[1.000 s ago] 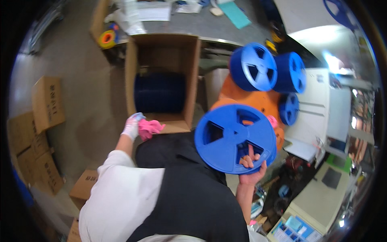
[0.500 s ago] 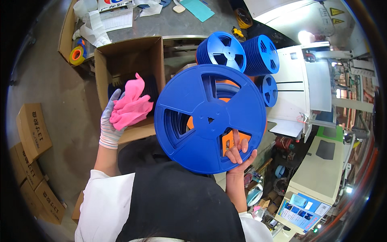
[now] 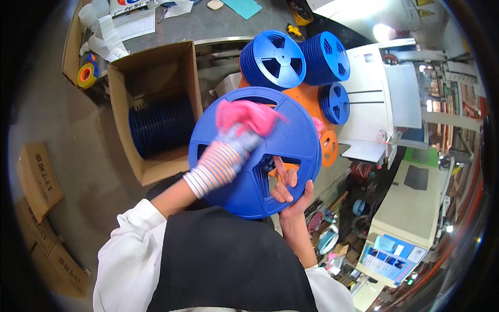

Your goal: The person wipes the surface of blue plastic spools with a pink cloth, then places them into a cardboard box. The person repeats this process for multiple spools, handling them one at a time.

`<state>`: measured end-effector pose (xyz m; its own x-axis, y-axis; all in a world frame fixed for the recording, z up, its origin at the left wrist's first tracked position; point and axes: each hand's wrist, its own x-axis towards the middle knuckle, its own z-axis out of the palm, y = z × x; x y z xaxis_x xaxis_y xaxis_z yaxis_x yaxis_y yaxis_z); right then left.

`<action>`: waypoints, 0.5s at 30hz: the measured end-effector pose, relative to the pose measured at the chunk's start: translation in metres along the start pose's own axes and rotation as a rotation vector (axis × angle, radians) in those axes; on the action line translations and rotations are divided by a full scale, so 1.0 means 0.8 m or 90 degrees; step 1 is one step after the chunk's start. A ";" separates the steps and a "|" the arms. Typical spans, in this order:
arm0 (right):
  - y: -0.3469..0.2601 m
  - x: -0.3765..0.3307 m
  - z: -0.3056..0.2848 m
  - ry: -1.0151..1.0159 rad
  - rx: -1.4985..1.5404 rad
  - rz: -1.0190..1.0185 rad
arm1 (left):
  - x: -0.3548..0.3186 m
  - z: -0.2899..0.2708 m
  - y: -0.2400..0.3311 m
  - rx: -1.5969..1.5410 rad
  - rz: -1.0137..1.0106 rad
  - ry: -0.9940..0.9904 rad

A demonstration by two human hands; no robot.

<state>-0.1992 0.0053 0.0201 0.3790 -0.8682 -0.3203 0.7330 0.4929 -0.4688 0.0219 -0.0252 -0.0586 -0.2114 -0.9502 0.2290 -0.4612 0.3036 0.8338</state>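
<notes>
A large blue plastic reel [image 3: 299, 130] with cut-out windows faces up in front of my body, with more reels seemingly layered beneath it. My left hand [image 3: 223, 158], in a striped glove and blurred by motion, presses a pink cloth [image 3: 244, 115] on the reel's upper face; its fingertips are hidden behind the cloth. My bare right hand [image 3: 294, 195] grips the reel at its lower right rim, some fingers in a window and the thumb outside the rim.
To the left, an open cardboard box [image 3: 122, 130] holds a row of dark blue reels [image 3: 161, 125]. Stacks of blue reels [image 3: 280, 60] stand on an orange surface [image 3: 304, 101] beyond. A grey table [image 3: 195, 23] lies at the back, a beige machine [image 3: 405, 208] at right, cartons [image 3: 41, 179] on the left floor.
My left hand has swung right with the pink cloth, from over the box onto the reel's face. The reels in the box now show. My right hand keeps its grip; the view has shifted slightly.
</notes>
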 end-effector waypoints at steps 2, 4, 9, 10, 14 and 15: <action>-0.001 -0.003 -0.003 0.023 0.002 -0.017 | 0.001 0.011 -0.050 -0.036 -0.112 0.042; -0.005 -0.004 -0.009 0.050 0.005 -0.042 | -0.011 0.018 -0.074 -0.976 -0.674 0.141; -0.017 0.006 -0.021 0.055 0.102 -0.084 | -0.066 -0.040 -0.078 -0.657 -0.449 0.129; -0.018 0.007 -0.021 0.064 0.088 -0.094 | -0.077 -0.053 -0.071 -0.275 -0.237 0.085; -0.022 0.018 -0.016 0.067 0.083 -0.113 | -0.090 -0.074 -0.049 0.198 0.109 -0.161; -0.022 0.021 -0.014 0.066 0.086 -0.103 | -0.088 -0.070 -0.045 0.237 0.137 -0.214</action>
<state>-0.2119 -0.0170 0.0139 0.1950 -0.9216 -0.3355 0.8509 0.3291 -0.4095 0.1019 0.0270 -0.0764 -0.5701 -0.8075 0.1516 -0.6377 0.5512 0.5381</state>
